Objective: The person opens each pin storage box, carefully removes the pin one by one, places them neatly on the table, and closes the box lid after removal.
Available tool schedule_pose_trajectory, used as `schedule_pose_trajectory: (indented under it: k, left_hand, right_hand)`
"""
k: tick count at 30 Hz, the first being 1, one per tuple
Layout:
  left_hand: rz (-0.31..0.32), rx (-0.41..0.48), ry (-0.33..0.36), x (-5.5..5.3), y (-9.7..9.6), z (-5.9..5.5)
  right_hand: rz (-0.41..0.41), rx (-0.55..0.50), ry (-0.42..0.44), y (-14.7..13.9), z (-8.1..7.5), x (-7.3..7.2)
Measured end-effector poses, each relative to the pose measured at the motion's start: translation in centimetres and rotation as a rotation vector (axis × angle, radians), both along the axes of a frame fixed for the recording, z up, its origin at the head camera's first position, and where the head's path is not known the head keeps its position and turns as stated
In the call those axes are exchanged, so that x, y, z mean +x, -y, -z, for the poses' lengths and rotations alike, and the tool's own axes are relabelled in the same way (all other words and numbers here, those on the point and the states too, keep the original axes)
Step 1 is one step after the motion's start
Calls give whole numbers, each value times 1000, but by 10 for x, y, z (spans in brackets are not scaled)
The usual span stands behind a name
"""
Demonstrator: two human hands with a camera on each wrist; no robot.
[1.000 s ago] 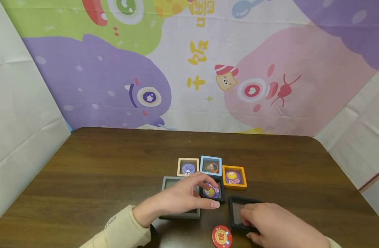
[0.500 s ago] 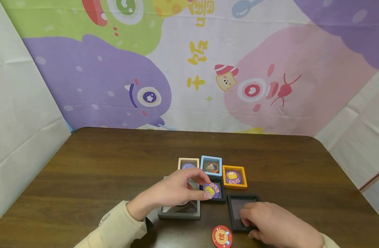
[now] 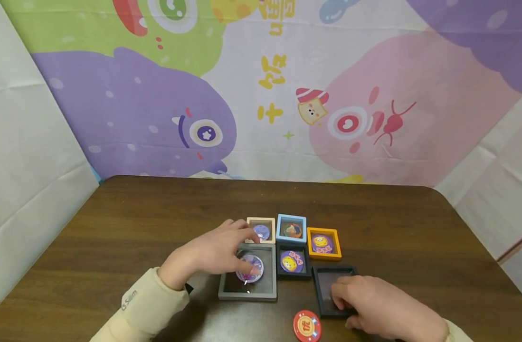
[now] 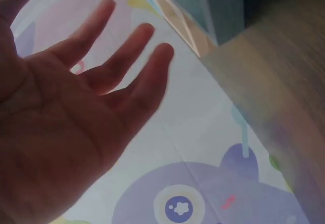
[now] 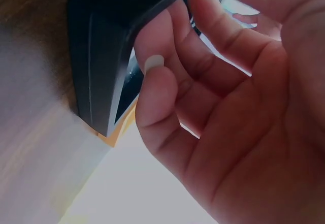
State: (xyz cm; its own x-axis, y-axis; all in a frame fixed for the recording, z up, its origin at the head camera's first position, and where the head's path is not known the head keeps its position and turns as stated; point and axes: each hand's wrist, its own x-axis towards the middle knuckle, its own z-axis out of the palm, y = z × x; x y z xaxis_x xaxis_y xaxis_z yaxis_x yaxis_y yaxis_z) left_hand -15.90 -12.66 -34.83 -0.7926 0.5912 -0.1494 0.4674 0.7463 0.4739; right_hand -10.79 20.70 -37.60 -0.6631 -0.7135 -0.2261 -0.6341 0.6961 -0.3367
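My left hand [image 3: 215, 249] hovers over a large grey square display frame [image 3: 248, 298], fingers loosely spread. Behind its clear film shows a round purple badge [image 3: 251, 276], partly covered by my thumb. In the left wrist view, the left palm and fingers [image 4: 127, 51] appear empty. To the right lies a black square frame [image 3: 325, 289] with a bare dark film; my right hand [image 3: 376, 301] holds its right side with curled fingers. The right wrist view shows those fingers bent at the black frame's edge [image 5: 101, 66]. A red round badge [image 3: 307, 326] lies just in front.
Beyond the hands sit small frames with badges: cream [image 3: 271, 221], light blue [image 3: 291, 217], orange [image 3: 338, 244] and a small black one [image 3: 308, 273]. They stand close together on the brown wooden table [image 3: 158, 204]. A cartoon-print cloth [image 3: 252, 156] hangs behind its far edge.
My left hand has drawn back to the left, from the small black frame to over the grey one, uncovering the yellow-figure badge. The black frame under my right hand has turned slightly.
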Motion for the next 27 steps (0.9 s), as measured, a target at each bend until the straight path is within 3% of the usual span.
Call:
schedule_pose_trajectory:
  k: [7,15,27]
  left_hand:
    - [-63,-157,22,3,1,7]
    - [-56,-235,-7,4,-1,11]
    - [-62,-369,10,13,-2,7]
  right_hand:
    - [31,11,-17,-1,-2,0]
    - [16,-6,-61,-1,-3,0]
    - [17,-22,-62,-1,-5,0]
